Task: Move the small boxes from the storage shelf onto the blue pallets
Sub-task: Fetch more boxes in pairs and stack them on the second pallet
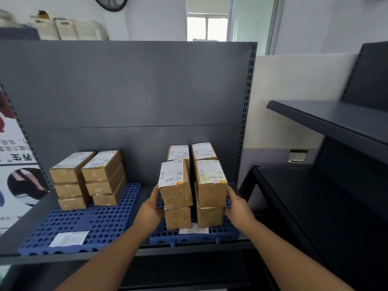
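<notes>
Two blue perforated pallets lie on the grey shelf: a left pallet and a right pallet. On the left pallet stand two stacks of small brown boxes, three high each. On the right pallet are several boxes in stacks. My left hand presses the left side of the front left top box. My right hand presses the right side of the front right top box. Both boxes rest on lower boxes. Two more boxes stand behind.
The shelf's grey back panel rises behind the pallets. A white label lies on the left pallet, another on the right pallet. A dark shelving unit stands to the right, a poster to the left.
</notes>
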`<act>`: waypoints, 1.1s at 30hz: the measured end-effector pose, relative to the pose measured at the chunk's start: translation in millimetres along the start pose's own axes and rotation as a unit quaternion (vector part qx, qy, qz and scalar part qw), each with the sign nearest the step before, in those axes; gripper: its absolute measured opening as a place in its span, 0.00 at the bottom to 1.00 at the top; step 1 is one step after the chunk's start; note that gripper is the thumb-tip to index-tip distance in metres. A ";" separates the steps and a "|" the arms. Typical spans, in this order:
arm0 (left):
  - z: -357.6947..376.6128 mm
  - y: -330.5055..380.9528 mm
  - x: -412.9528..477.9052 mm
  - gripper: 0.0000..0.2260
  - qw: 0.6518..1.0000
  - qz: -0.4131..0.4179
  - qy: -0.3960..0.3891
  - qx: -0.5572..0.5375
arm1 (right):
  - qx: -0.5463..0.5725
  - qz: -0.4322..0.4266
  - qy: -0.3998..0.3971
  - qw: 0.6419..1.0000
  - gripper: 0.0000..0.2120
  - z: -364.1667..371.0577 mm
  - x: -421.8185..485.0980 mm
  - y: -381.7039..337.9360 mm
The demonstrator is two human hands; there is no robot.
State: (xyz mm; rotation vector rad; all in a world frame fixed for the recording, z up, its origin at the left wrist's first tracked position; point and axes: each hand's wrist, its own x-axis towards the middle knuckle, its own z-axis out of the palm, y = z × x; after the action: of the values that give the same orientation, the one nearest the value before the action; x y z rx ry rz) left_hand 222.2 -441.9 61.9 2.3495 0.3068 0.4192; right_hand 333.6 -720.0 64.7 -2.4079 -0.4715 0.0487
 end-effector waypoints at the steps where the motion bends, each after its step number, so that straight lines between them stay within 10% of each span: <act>1: 1.4 3.6 -0.9 0.40 1.000 0.005 0.004 -0.004 | 0.004 0.004 -0.004 1.000 0.41 2.0 0.2 -2.1; 33: -20.5 -7.6 20.7 0.38 1.000 -0.008 0.000 -0.005 | 0.094 -0.059 0.043 0.993 0.34 -11.6 27.4 19.6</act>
State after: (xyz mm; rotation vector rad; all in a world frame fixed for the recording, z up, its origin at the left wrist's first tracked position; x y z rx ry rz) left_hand 232.6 -417.0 75.1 2.3369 0.3219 0.4129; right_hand 367.3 -731.5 63.7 -2.1839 -0.5442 -0.0613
